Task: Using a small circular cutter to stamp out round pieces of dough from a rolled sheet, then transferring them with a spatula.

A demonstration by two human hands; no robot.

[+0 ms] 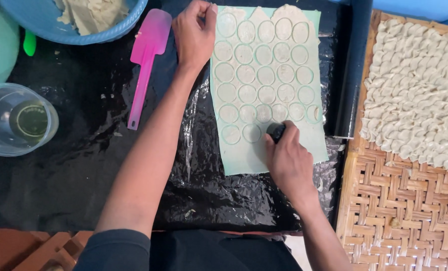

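Right hand: the right hand [290, 163] is closed around a small dark round cutter [275, 131], which is pressed down on the dough sheet [279, 150] in the unfinished lowest row of circles.
Left hand: the left hand [194, 35] is laid at the sheet's far left corner, fingers curled and pressed together on the edge of the dough; nothing is pinched between them.
Dough sheet: a pale, thin rectangle is spread flat on black plastic film [83, 170] in the middle of the work surface, and is marked with rows of cut circles [265, 75] over most of its far part, while its near strip is seen uncut.
Cutter: only its dark top is shown above the fingers; the rim is hidden against the dough.
Spatula: a pink spatula [144, 65] is laid on the film just left of the left wrist, apart from the dough.
Bowl: a blue bowl [118, 27] with scraps of dough is set at the far left corner.
Cup: a clear plastic cup [18, 120] is placed at the left edge, well apart from both hands.
Roll: a dark roll [353, 70] is laid along the sheet's right side.
Tray: a woven tray [394, 211] on the right is filled at its far end with folded dumplings [414, 90].
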